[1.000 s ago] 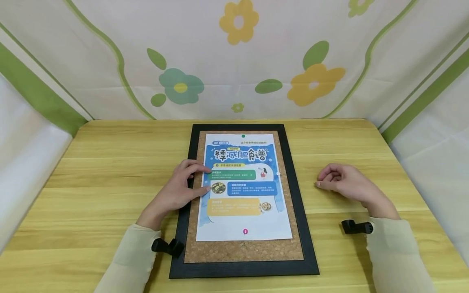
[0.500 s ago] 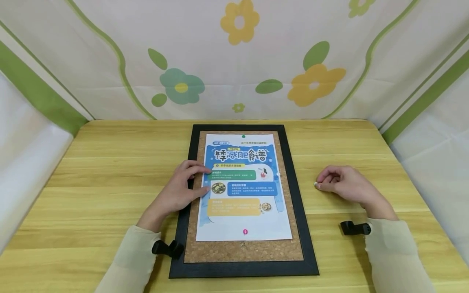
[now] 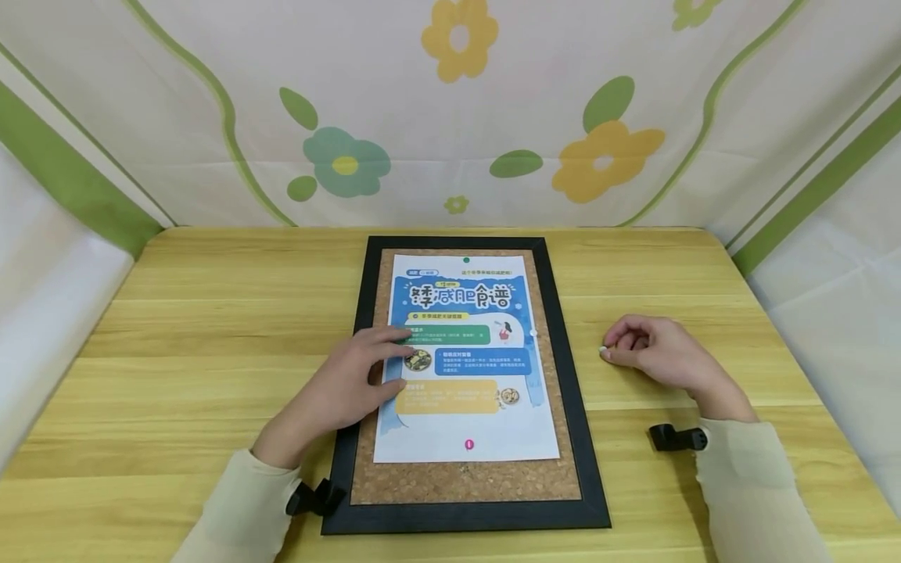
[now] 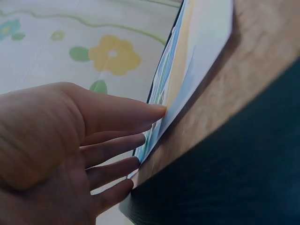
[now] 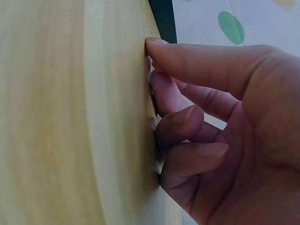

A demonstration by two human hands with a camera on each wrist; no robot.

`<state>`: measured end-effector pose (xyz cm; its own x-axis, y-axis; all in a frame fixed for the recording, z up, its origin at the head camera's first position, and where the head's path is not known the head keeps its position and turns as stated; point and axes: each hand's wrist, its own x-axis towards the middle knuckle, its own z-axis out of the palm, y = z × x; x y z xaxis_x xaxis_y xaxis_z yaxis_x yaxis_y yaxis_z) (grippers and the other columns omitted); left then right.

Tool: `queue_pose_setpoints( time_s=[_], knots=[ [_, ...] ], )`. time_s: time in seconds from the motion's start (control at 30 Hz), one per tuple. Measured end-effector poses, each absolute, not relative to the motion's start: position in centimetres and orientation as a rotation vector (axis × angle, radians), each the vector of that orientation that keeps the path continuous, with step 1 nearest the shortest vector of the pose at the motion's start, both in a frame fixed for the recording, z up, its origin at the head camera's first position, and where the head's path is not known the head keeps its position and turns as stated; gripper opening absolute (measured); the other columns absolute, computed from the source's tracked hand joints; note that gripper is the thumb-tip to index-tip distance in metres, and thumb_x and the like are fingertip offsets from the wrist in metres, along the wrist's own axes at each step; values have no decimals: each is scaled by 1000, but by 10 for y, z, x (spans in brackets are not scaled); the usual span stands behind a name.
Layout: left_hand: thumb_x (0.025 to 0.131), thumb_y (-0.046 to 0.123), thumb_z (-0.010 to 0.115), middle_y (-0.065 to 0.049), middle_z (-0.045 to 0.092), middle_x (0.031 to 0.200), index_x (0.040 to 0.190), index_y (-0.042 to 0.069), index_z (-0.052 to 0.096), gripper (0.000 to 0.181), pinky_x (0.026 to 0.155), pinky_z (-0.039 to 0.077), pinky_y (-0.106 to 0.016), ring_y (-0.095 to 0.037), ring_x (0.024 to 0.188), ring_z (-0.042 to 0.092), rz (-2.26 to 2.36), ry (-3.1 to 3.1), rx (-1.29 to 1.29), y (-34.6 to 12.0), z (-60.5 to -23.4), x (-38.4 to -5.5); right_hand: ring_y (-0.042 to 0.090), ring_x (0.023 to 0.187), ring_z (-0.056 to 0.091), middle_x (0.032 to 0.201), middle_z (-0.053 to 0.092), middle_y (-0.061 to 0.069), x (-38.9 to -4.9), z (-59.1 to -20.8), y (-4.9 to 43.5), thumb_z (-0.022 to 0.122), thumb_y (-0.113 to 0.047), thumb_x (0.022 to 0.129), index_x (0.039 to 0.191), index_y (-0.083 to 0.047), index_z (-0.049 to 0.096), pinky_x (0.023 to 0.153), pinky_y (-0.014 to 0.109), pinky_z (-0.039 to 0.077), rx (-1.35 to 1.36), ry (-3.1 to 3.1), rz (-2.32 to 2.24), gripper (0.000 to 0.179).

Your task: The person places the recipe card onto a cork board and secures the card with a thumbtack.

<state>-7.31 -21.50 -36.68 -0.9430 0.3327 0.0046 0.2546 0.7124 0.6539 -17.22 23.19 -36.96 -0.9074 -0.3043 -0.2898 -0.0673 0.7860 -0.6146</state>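
A printed poster (image 3: 450, 434) in blue, green and yellow lies on a cork board (image 3: 464, 483) with a black frame (image 3: 464, 516). My left hand (image 3: 338, 383) rests at the poster's left edge, fingers and thumb extended and spread over its printed side. On the table to the right of the frame, my right hand (image 3: 658, 352) pinches a small white thumbtack (image 3: 604, 352) between thumb and forefinger, its other fingers curled. The right wrist view shows this hand (image 5: 220, 112) low against the wood; the tack is hard to make out there.
A green tack (image 3: 466, 259) sits at the poster's top edge, a pink one (image 3: 469, 444) near its bottom and a white one (image 3: 533, 333) at its right edge. Behind the wooden table (image 3: 211, 328) hangs a flowered curtain (image 3: 422, 117).
My left hand has slid slightly toward me along the poster's left edge, thumb and fingers now wider apart. The right hand stays nearly in place, with the white tack now showing at its fingertips.
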Motion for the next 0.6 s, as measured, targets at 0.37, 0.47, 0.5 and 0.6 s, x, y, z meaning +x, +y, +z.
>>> queue_pose_setpoints(
  time_s=[0.37,0.47,0.5,0.6],
  knots=[
    [96,6,80,-12,63,154,134,10,76,39,118,46,-65,-40,149,53,1150,2734,522,-206,-363,-68,17,74,58,91,67,8,-171,-370,230,79,-25,99,111,-12,75,69,28,47,-306,2604,-898,18],
    [96,6,80,-9,70,145,126,12,79,31,113,52,-61,-37,140,61,1253,2733,528,-204,-362,-68,17,75,59,92,68,7,-172,-370,230,79,-24,99,109,-12,75,69,28,48,-304,2609,-892,16],
    [96,6,80,-8,71,142,123,12,80,28,112,52,-60,-36,139,63,1277,2734,526,-203,-362,-69,17,75,59,92,68,7,-172,-370,230,79,-24,99,109,-12,75,69,28,48,-305,2610,-890,16],
    [95,5,81,-8,72,139,119,13,81,25,112,53,-60,-36,137,64,1298,2744,518,-202,-363,-69,16,76,59,92,69,6,-172,-370,229,79,-25,100,107,-11,75,70,27,48,-290,2609,-882,16]
  ],
)
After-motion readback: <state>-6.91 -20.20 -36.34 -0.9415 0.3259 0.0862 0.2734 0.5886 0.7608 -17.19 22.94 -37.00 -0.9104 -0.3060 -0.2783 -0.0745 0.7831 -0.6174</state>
